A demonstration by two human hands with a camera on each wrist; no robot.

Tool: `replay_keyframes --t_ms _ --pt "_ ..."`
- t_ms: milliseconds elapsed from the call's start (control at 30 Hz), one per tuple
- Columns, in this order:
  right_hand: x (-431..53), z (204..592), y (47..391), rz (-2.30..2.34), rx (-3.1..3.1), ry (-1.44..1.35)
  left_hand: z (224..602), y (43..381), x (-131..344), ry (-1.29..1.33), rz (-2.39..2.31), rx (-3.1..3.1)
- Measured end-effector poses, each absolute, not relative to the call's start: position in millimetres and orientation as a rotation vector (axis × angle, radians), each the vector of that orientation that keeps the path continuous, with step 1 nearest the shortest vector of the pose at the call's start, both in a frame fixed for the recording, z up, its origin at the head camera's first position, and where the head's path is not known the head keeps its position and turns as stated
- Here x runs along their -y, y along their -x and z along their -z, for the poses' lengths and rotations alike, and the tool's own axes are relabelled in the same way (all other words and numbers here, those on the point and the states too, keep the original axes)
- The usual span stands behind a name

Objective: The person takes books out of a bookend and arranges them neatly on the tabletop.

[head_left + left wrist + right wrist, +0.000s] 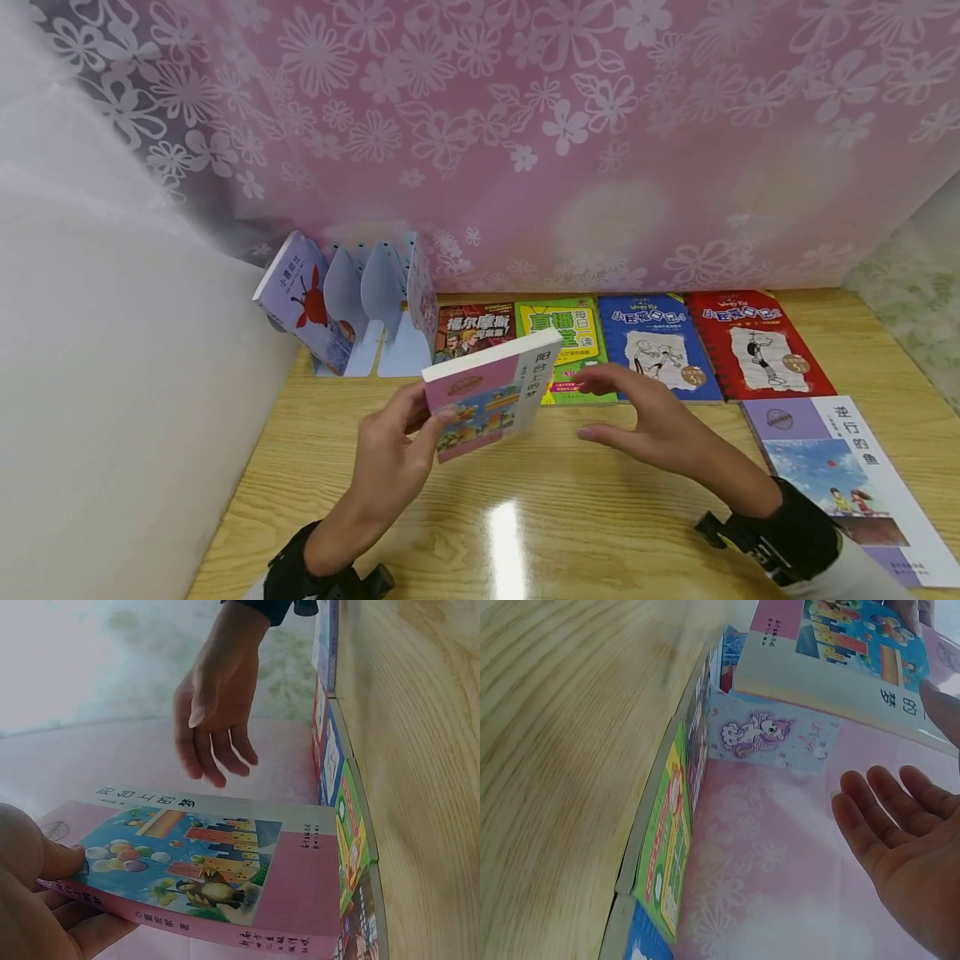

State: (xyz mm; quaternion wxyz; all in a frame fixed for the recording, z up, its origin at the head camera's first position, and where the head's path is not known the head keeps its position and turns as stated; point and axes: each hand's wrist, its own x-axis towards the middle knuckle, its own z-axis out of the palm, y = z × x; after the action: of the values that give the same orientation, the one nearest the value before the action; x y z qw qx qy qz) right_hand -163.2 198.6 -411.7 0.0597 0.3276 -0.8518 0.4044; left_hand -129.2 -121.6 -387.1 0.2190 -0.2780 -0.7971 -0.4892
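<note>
In the head view my left hand [397, 450] grips a pink and white paperback book [487, 400] by its left end, thumb on the illustrated cover and fingers behind. The book is tilted above the wooden table. The left wrist view shows its cover picture with balloons and houses, and the pink spine. My right hand [652, 417] hovers just right of the book, fingers and thumb spread apart with nothing between them. In the right wrist view its palm and relaxed fingers [889, 817] show beside the book's edge.
A light blue bookend rack [401, 325] stands at the back left, with a purple book [307, 296] leaning in its left slot. Along the back lie a comic book [472, 329], a green book [585, 371], a blue book [652, 342] and a red book [757, 342]. Another paperback [847, 483] lies right.
</note>
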Motion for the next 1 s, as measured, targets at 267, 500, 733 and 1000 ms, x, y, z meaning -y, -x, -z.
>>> replay_keyframes --t_ms 267,500,733,1000 --pt "-192.2 416.1 165.3 -1.269 2.544 -1.017 387.6 126.8 112.3 0.8 1.38 2.232" --pt "-187.6 417.0 164.0 -1.359 2.526 -1.069 387.3 125.9 107.2 0.824 1.429 2.247" --pt "-181.2 419.0 161.9 -1.49 2.468 -1.114 387.7 126.7 103.4 0.857 1.438 2.238" --pt "-177.3 417.6 160.4 -1.509 2.439 -1.039 386.8 128.4 101.1 0.87 1.456 2.211"
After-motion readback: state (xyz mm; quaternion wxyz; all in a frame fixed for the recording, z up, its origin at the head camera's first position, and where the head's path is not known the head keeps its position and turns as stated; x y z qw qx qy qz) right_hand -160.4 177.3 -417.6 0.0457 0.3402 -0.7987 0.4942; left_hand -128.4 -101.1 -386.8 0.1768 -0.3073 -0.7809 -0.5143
